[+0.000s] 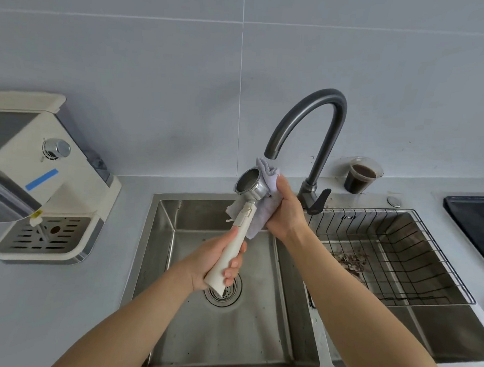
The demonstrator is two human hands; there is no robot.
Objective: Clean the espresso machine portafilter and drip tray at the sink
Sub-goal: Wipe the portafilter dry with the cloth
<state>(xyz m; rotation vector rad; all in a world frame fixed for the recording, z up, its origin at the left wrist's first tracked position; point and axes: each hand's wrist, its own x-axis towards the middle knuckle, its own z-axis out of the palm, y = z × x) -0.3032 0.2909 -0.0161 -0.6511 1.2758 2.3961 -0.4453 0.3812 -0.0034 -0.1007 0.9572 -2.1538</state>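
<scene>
Above the left basin of the steel sink [163,252], my left hand [218,261] grips the cream handle of the portafilter [250,183]. Its round metal basket points up and to the left, just under the spout of the dark faucet [307,117]. My right hand [285,210] presses a pale lilac cloth [264,209] against the right side and underside of the basket. No water runs from the spout. The drip tray [45,237], with its slotted metal grate, sits in the cream espresso machine [42,160] on the counter at the left.
A black wire rack [399,245] rests in the right basin with brown coffee grounds under it. A clear plastic cup of dark coffee [360,178] stands behind the sink by the wall. A black tray [477,218] lies at the far right. A drain strainer [225,292] sits below my left hand.
</scene>
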